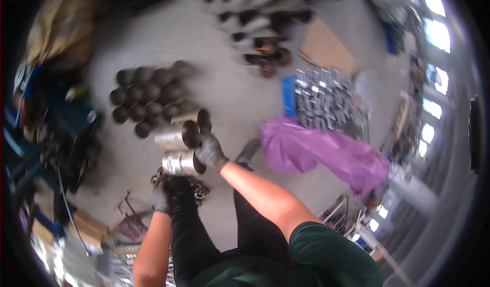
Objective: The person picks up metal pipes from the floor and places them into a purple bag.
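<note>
Honestly, I can't tell whether the right hand in a grey work glove (210, 151) is grasping or just touching: blur smears its fingers at the open end of the nearest shiny silver metal cylinder (177, 163), at nearly nine o'clock from it. The left hand in a dark glove (162, 195), toward half past seven, is blurred too; I can't read its grip.

I'd worry about a roll — a second silver open-ended cylinder (171, 137) lies close at ten o'clock, and a nudge on its round side could send it off. A one-sided hold on smooth metal might also slip toward the grey shoe (249, 149) at three.

Farther out, the stacked dark-mouthed cylinders (148, 93) crowd half past ten, so I'd judge swinging there tight. The crumpled purple sheet (316, 151) bounds three o'clock. Between them, the bare grey floor (229, 90) opens toward half past twelve — my roomiest lane.
</note>
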Motion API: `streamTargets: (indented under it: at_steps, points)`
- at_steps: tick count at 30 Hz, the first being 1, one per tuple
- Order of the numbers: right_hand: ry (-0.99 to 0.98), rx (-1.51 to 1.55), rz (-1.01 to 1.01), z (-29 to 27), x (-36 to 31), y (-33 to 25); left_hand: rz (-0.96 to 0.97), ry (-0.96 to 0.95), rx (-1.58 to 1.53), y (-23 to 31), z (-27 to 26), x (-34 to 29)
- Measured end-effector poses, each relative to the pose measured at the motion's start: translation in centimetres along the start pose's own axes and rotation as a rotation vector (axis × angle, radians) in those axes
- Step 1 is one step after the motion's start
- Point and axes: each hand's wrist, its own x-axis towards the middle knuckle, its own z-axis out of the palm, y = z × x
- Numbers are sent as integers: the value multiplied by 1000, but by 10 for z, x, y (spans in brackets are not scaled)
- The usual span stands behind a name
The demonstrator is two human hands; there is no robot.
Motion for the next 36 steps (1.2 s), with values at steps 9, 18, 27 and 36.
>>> streamTargets:
  at_steps: [9, 18, 27, 36]
  points:
    - [429, 750, 298, -335, -312, 33, 114, -136, 846, -54, 323, -99]
    - [887, 725, 295, -576, -572, 19, 988, -1123, 1424, -201, 666, -245]
    - [672, -30, 286, -671, -528, 141, 1287, -959, 2003, -328, 788, -290]
    - [654, 1970, 299, -613, -439, 274, 1325, -1064, 1993, -329, 758, -270]
